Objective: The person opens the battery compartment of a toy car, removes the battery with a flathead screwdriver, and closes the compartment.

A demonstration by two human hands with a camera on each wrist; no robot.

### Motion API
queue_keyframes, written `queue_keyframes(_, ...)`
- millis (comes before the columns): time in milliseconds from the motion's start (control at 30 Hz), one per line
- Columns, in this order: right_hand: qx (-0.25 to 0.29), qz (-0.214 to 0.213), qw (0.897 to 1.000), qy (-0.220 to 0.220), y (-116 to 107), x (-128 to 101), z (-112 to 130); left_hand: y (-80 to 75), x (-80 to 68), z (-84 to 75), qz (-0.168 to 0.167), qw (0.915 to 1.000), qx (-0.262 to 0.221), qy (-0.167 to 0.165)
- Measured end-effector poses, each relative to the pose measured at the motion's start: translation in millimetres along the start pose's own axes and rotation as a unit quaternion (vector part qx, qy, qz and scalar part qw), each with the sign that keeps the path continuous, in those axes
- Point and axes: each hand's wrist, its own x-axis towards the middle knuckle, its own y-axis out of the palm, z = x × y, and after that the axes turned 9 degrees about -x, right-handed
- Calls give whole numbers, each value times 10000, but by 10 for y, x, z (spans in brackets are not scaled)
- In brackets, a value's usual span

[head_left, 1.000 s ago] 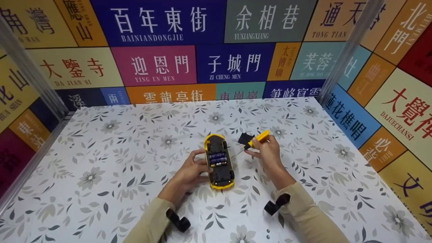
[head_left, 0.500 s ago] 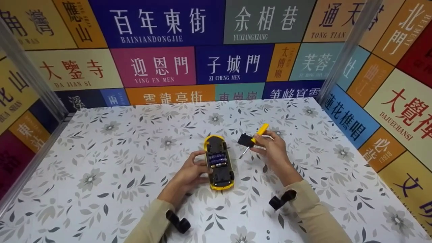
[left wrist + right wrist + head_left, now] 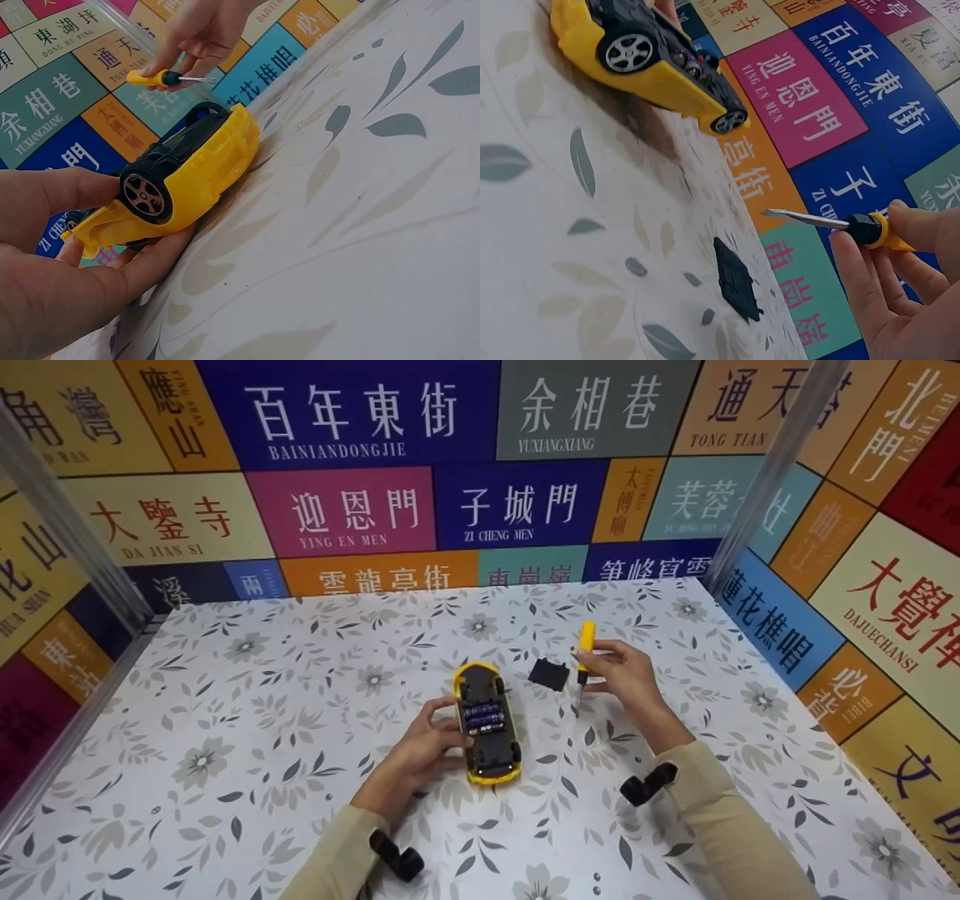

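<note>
A yellow toy car lies wheels up on the table, several batteries showing in its open underside. My left hand grips it from the left side; in the left wrist view, fingers lie along the wheel side and under the body. To the right, my right hand holds a screwdriver by its yellow handle, the metal shaft clear of the car. Between car and screwdriver, a black battery cover lies flat on the table.
A white tabletop with grey leaf and flower print spreads under everything. Panels with large lettering stand behind and at both sides. Black wrist-worn devices sit over the sleeves.
My right hand has moved right, away from the car, and the screwdriver has swung from slanted to nearly upright in view. The battery cover is now fully uncovered. Left hand and car stay put.
</note>
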Motion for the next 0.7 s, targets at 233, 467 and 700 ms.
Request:
queue_keyframes(233, -440, 368, 9979, 290, -217, 162, -56, -17, -11, -7, 25, 10000, -56, 44)
queue_keyframes(467, -942, 515, 9930, 491, -367, 302, -107, -16, -20, 0, 18, 10000, 47, 23)
queue_keyframes(700, -1350, 598, 9870, 634, -478, 432, -154, -1, -11, -13, 15, 9999, 113, -61)
